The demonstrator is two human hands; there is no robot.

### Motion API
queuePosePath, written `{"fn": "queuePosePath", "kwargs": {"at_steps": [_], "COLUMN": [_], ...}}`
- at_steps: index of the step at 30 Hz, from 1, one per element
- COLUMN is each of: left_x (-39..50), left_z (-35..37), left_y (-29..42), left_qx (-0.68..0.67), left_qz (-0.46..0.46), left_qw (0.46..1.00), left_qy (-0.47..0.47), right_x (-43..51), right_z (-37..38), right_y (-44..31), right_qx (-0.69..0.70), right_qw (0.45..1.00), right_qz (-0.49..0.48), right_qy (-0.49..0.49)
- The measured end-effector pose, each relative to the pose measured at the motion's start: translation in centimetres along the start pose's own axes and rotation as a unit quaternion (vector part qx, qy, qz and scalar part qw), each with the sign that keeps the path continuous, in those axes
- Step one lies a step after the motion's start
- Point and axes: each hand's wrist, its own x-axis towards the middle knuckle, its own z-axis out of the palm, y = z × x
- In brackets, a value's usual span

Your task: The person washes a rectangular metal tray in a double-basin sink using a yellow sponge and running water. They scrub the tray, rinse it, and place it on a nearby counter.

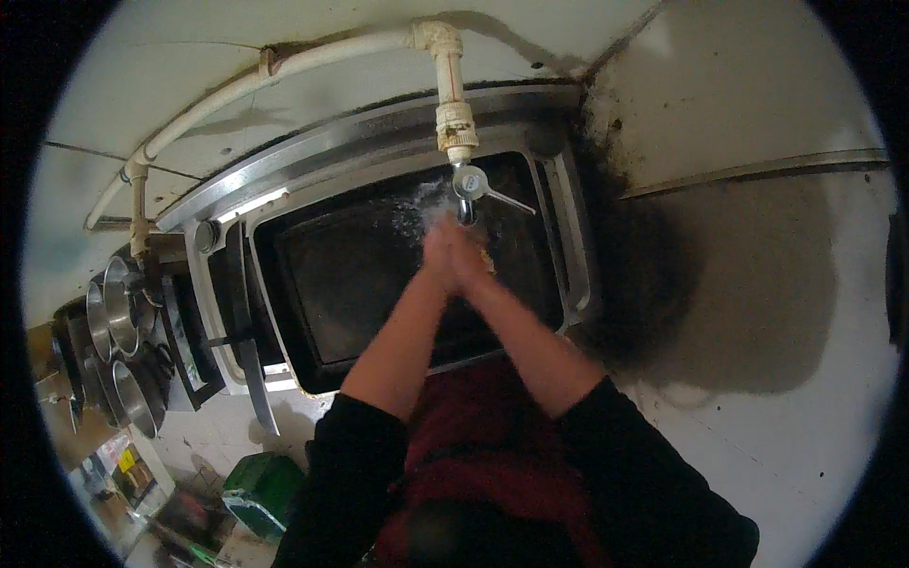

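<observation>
My left hand (437, 250) and my right hand (465, 255) are pressed together, palm to palm, under a metal tap (471, 183) with a lever handle. Water splashes around my fingertips, mostly to their left. Both hands are blurred, and whether anything lies between the palms is hidden. A small yellowish patch shows beside my right hand; what it is cannot be told. Below my hands is a dark rectangular basin or tray (341, 284), set within a light metal frame.
A white plastic pipe (341, 53) runs along the wall to the tap. A long metal blade-like strip (259, 387) crosses the frame's left side. Metal bowls (135, 397) hang or stand at the far left. A green container (263, 490) is at lower left. A wall rises at right.
</observation>
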Motion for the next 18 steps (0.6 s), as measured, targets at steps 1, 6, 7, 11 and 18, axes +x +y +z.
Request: {"fn": "queuePosePath", "kwargs": {"at_steps": [1,6,7,11,18], "left_x": [0.2,-5.4,-6.1,-15.0,-33.1], "left_z": [-1.6,-2.5,-2.9,-13.2,-31.2], "left_y": [1.8,4.4,3.9,-0.7,-11.2], "left_qx": [0.126,-0.295,-0.332,0.185,0.384], "left_qz": [-0.093,-0.147,-0.144,0.041,-0.08], "left_qw": [0.988,0.943,0.932,0.969,0.811], "left_qy": [0.0,-0.049,-0.028,0.161,0.433], "right_x": [-0.6,0.2,0.5,2.4,3.5], "right_z": [-0.2,-3.9,-4.8,-7.0,-1.4], "right_y": [0.5,3.2,3.8,4.6,2.6], "right_qx": [0.047,-0.44,-0.451,-0.6,-0.584], "right_qw": [0.997,0.8,0.772,0.576,0.663], "right_qz": [-0.057,-0.405,-0.441,-0.548,-0.44], "right_qy": [-0.024,0.039,0.072,0.091,0.16]}}
